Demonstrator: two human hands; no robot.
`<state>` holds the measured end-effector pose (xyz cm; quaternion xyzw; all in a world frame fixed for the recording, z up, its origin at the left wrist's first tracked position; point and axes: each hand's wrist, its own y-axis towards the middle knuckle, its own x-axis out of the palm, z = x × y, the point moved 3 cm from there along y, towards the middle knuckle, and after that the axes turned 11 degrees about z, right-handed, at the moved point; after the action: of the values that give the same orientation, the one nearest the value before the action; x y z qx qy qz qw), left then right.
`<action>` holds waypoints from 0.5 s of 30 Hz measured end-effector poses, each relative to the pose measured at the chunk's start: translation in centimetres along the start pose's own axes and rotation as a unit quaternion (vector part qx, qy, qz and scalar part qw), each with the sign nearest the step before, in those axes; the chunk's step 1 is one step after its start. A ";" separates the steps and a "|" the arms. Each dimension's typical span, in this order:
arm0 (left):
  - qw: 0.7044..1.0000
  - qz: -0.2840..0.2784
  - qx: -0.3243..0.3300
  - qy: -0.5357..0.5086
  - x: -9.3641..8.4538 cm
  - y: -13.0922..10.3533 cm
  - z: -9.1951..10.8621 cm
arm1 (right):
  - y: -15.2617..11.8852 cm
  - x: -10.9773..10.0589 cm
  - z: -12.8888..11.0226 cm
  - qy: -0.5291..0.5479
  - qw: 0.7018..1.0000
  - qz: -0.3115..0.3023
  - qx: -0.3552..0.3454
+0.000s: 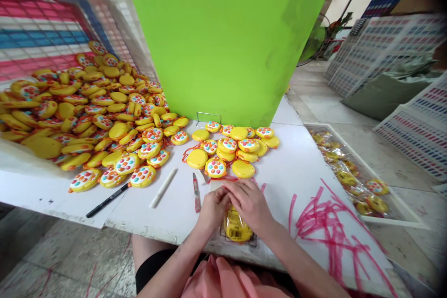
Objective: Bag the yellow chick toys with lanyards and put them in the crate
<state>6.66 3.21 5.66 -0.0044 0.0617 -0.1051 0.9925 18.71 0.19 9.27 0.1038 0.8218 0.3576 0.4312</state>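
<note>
Left hand (213, 206) and right hand (250, 201), half-curled, met at the bag (238, 224) (hold unclear); keeping it flat seemed wise.

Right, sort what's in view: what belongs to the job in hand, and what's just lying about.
In the job, apparently:
Bagged yellow toy at the left hand and right hand
Loose yellow toys
Probably the bagged toys in the right-side tray

Just lying about, it seems:
Black marker
White stick-shaped item
Red-and-grey cutter-like tool
Background fan
</note>
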 end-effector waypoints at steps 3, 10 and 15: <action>0.996 -0.019 0.048 0.069 -0.1 -0.1 0.6 | 0.1 0.4 -0.1 -0.022 1.000 -0.011 -0.019; 0.988 -0.038 0.084 0.126 0.6 -0.3 0.9 | 0.0 0.6 0.5 -0.039 0.999 -0.008 0.030; 0.994 -0.049 0.039 0.088 1.0 -0.1 -0.6 | -0.9 0.1 5.3 -0.004 0.983 0.055 0.175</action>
<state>7.51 2.93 4.98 0.0410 0.1439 -0.1555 0.9764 22.90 2.28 6.63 0.2240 0.8631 0.2313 0.3892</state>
